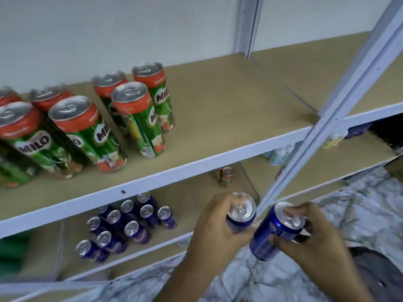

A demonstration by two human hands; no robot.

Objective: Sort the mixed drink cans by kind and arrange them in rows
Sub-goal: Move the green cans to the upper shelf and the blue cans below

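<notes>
While both of your hands are full, the thing to watch is where the blue group sits against what you carry: the rows of blue cans point(128, 223) stand on the lower shelf point(192, 201) at lower centre-left of the frame, down and to the left of both hands. Your left hand point(216, 227) is the nearer one, just right of that group, and its fingers are wrapped round an upright blue can point(241, 212), silver lid up, long axis close to vertical, so it looks ready to go down as it is. Your right hand point(311, 238) sits further right, in front of the slanting white shelf post point(327, 118), with its fingers point(283, 241) curled firmly on a second blue can point(273, 232); that one tilts, lid toward upper right and base toward lower left, so I judge it needs righting before it can stand in a row. The two held cans are just beside each other, possibly touching; I cannot tell for sure. The open spot appears to be at the right end of the blue rows, next to the rightmost standing can point(166, 216), reached under the white front rail of the upper shelf point(218, 118). The green and red Milo cans point(87, 127) stand grouped on that upper shelf at left, well apart from the blue ones, and a few more cans point(225, 176) sit further back on the lower shelf.
</notes>
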